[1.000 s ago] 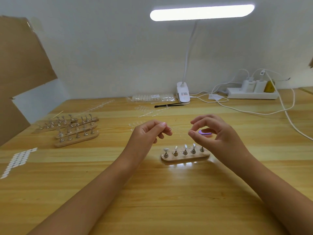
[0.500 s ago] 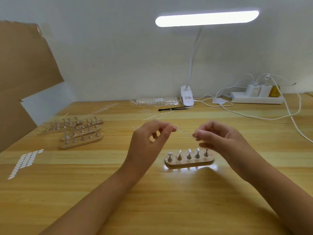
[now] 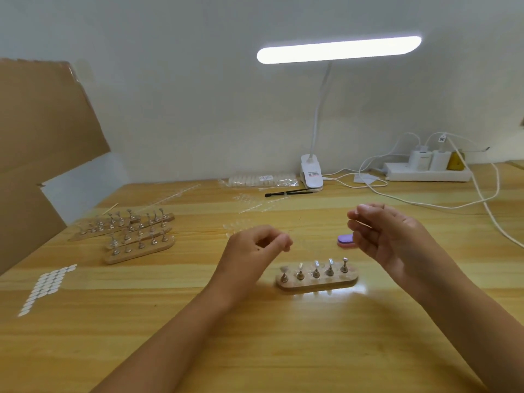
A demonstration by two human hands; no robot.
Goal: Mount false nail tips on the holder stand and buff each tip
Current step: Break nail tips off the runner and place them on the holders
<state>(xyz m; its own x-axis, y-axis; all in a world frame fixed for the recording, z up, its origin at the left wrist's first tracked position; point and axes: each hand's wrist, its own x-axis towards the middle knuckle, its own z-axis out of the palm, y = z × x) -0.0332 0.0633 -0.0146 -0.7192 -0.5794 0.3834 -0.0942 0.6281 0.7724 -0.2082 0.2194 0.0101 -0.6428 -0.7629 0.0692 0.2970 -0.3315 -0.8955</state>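
Observation:
A wooden holder stand [image 3: 317, 281] lies in the middle of the table and carries several metal pegs, some topped with clear nail tips. My left hand [image 3: 255, 248] hovers just left of and above it. Thumb and forefinger pinch a small clear nail tip that is blurred and barely visible. My right hand [image 3: 394, 239] is raised above the stand's right end. Its curled fingers hold a thin clear strip of tips, seen only as a pale sliver. A purple buffer block [image 3: 345, 240] lies behind the stand, between my hands.
Several more peg stands [image 3: 133, 236] are stacked at the left, with a sheet of white adhesive dots [image 3: 46, 287] nearer me. Clear tip strips [image 3: 255, 204], a bag of tips [image 3: 261, 180], a black tool [image 3: 286, 192], a clamp lamp [image 3: 312, 174] and a power strip [image 3: 428, 173] with trailing cables line the back.
My hands have drawn apart: the right rose and moved right, uncovering the purple buffer block, and the left dropped slightly. The view has tilted up a little.

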